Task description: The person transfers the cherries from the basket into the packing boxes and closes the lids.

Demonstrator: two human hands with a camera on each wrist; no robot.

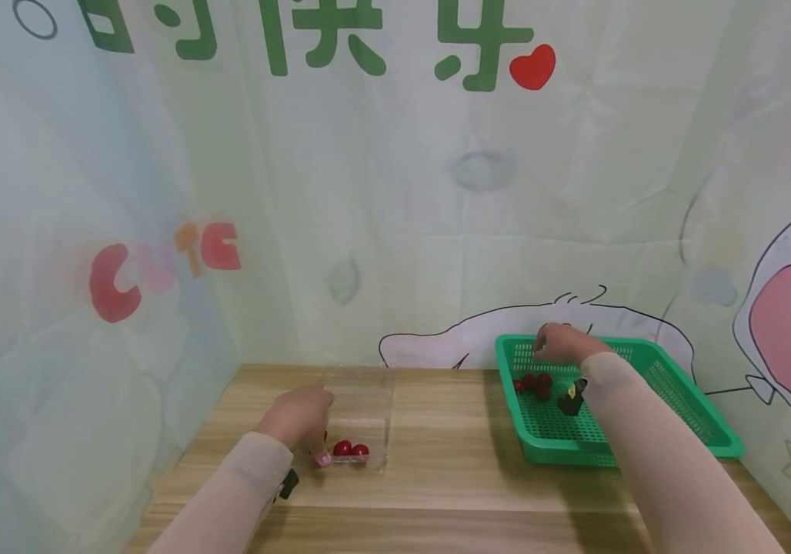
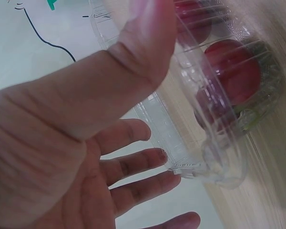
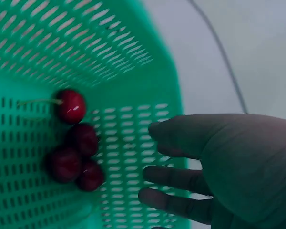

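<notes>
In the head view, my left hand (image 1: 298,419) holds the left side of a clear plastic box (image 1: 361,404). Its thumb lies at the near corner, and the other fingertips touch the box's edge in the left wrist view. Dark red cherries (image 1: 343,448) sit at the near end of this box, one beside a green stem. Over the left back part of a green plastic basket (image 1: 565,445) hovers my right hand (image 1: 563,344), its fingers apart and nothing seen between them. Several cherries (image 3: 70,106) lie clustered on the basket's floor, one with its stem showing.
Box and basket stand on a wood-grain table (image 1: 447,462), the box at left, the basket at right. A printed cloth (image 1: 395,231) hangs behind the table and along both sides, close to the basket's back rim.
</notes>
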